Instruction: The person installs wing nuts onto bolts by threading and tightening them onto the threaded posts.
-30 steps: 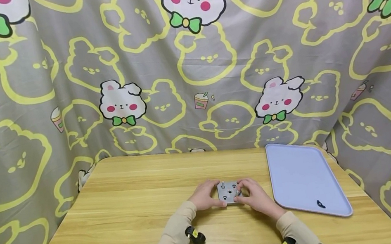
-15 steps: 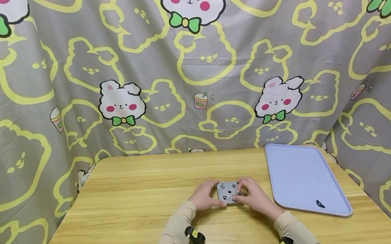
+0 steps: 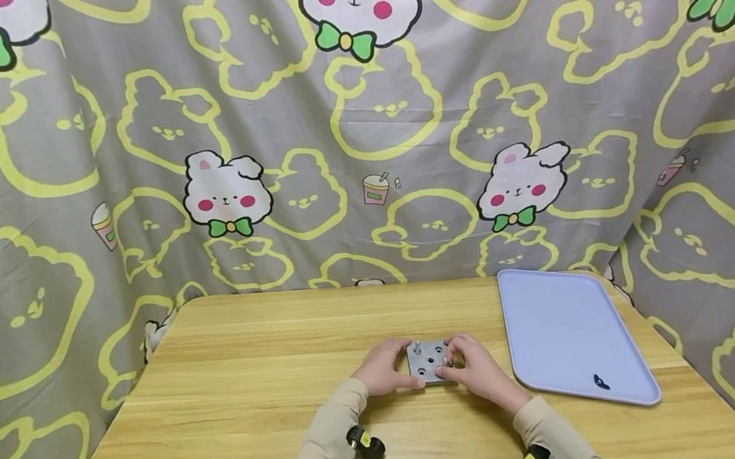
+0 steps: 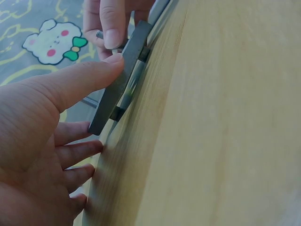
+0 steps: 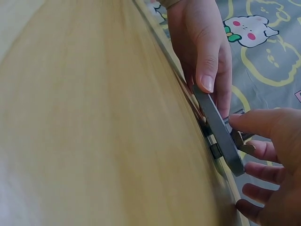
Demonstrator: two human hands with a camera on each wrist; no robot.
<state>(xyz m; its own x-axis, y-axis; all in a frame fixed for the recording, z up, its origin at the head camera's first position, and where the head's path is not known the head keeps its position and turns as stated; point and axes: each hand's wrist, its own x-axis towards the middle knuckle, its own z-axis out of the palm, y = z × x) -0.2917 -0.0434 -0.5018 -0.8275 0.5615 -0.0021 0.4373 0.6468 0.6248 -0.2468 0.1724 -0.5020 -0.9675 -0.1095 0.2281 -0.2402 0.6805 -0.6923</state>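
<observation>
A grey square metal plate (image 3: 432, 373) with several holes lies near the table's middle, raised on short dark feet in the wrist views. My left hand (image 3: 385, 368) grips its left side, thumb on the near edge. A threaded bolt (image 3: 417, 348) stands upright at the plate's far left corner. At the right side, my right hand (image 3: 477, 369) pinches a small dark wing nut (image 5: 241, 140) on a second bolt, thumb and forefinger around it. In the head view the fingers hide most of that nut.
A pale blue tray (image 3: 565, 327) lies to the right on the wooden table (image 3: 237, 405). On it rests a small black winged part (image 3: 601, 382), perhaps another wing nut. A patterned curtain (image 3: 295, 114) hangs behind the table.
The right wrist and forearm have shifted slightly left, and the right fingers have moved a little around the bolt. The left hand and plate stay in place.
</observation>
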